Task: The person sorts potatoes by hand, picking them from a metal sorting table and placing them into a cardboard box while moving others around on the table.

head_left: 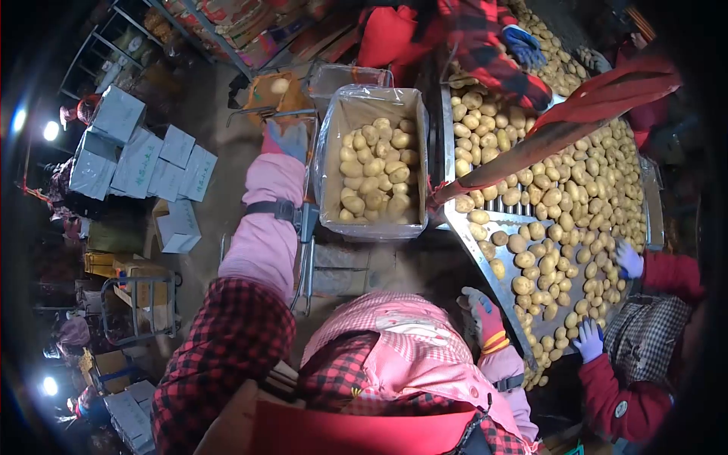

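My left hand point(287, 141), in a grey and red glove, is stretched forward to the left of a plastic-lined box point(324, 163) of potatoes point(377, 168). Its fingers look apart, over the end of a metal frame and just short of an orange basket point(279, 92) with one pale, round thing in it. Low on the right, my right hand point(483, 315), also gloved, hangs close to the metal edge of the sorting table point(485, 262). Its fingers are loosely extended with nothing between them. Many loose potatoes point(561, 205) cover that table.
A red-wrapped pole point(561, 133) slants across the table. Co-workers' gloved hands point(523, 45) point(589, 340) are among the potatoes at the far side and right. White cartons point(136, 163) are stacked on the left, near a metal cart point(140, 303).
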